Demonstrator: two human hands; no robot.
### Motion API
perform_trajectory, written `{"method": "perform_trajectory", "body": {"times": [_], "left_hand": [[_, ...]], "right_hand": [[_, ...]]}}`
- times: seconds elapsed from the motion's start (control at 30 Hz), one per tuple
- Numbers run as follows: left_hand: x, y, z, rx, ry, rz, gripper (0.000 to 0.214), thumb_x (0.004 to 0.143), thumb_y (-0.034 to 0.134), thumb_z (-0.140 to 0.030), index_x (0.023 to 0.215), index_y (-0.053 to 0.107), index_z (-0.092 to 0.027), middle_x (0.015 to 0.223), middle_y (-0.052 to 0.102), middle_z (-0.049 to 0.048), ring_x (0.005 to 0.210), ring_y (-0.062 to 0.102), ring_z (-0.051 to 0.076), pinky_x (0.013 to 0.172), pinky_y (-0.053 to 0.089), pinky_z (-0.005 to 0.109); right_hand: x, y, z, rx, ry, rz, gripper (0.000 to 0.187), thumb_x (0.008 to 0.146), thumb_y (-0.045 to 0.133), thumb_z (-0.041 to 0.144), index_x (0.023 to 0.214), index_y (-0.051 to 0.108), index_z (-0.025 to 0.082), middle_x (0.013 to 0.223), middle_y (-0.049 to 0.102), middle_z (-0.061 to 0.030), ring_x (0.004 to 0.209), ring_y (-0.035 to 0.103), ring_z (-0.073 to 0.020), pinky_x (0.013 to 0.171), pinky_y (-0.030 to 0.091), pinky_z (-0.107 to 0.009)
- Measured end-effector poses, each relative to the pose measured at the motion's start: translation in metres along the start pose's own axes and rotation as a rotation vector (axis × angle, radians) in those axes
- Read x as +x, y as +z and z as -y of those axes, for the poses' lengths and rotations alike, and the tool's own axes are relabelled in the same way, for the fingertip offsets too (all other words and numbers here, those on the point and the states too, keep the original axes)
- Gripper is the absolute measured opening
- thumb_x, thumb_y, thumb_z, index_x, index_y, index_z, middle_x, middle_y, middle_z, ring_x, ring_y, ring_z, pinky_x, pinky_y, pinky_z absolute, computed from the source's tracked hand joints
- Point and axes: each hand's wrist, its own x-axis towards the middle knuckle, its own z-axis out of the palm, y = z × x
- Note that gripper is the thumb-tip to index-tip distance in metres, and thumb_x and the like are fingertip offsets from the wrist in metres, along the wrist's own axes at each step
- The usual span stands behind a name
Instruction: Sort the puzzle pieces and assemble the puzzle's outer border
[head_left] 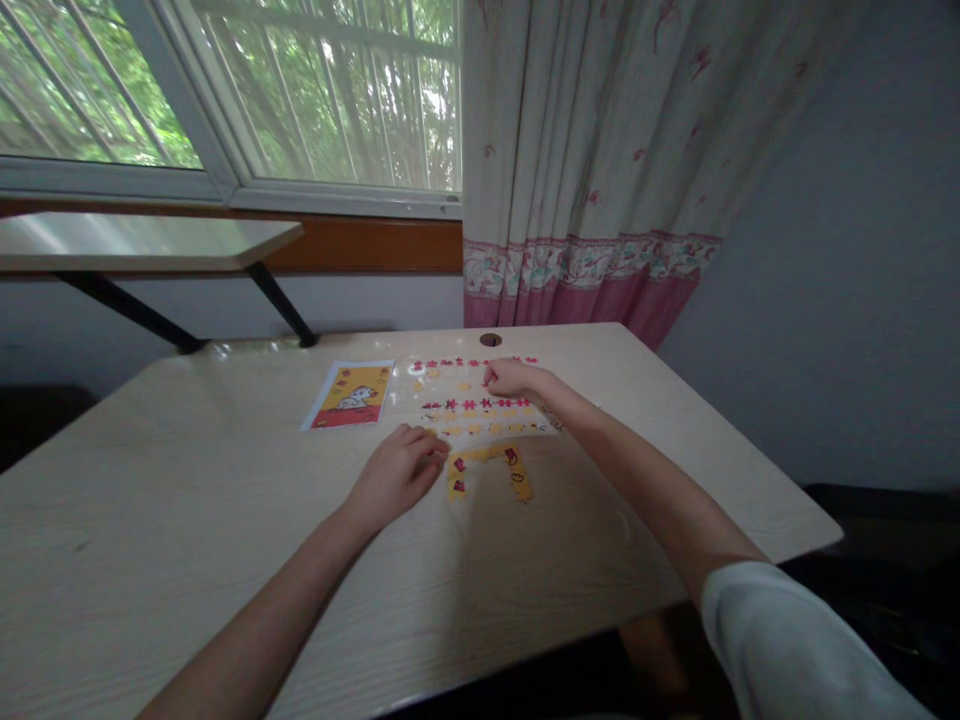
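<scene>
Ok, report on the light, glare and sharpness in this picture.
Head view: the window is the brightest area, the foliage outside partly washed out; head view: glare streaks the raised shelf; head view: a soft shadow darkens the desk below the yellow jigsaw border; head view: the loose jigsaw pieces look soft, fine detail lost.

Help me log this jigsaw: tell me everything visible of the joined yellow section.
The joined yellow section looks like thin card and lies flat on the table, nearer than the rows of loose pieces. It is an unfinished frame: a far strip and two sides, open on the near side. Dark-lined red patches mark its left side and far right corner. The left hand is beside its far left corner; whether they touch is unclear.
</scene>
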Motion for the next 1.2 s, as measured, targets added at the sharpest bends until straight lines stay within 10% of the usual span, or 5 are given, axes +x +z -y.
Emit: {"method": "perform_trajectory", "body": {"times": [0.9,1.2], "left_hand": [[0.001,0.001,-0.001,-0.134,-0.019,-0.044,0.017,0.083,0.048,-0.021,0.086,0.064,-0.019,0.084,0.065,0.0058,0.08,0.054,0.02,0.074,0.042,0.034],[0.007,0.008,-0.01,-0.576,-0.464,-0.254,0.027,0.076,0.057,-0.039,0.085,0.067,-0.015,0.074,0.068,0.0046,0.061,0.056,0.015,0.054,0.042,0.026]], "right_hand": [[-0.011,0.011,-0.014,0.265,-0.094,-0.095,0.014,0.074,0.059,0.013,0.088,0.061,0.01,0.079,0.065,-0.0051,0.065,0.054,-0.0102,0.058,0.038,-0.02],[-0.068,0.015,0.035,0.734,-0.384,-0.036,0.014,0.078,0.06,0.025,0.087,0.059,0.013,0.082,0.063,-0.002,0.073,0.055,-0.0092,0.069,0.044,-0.022]]}}
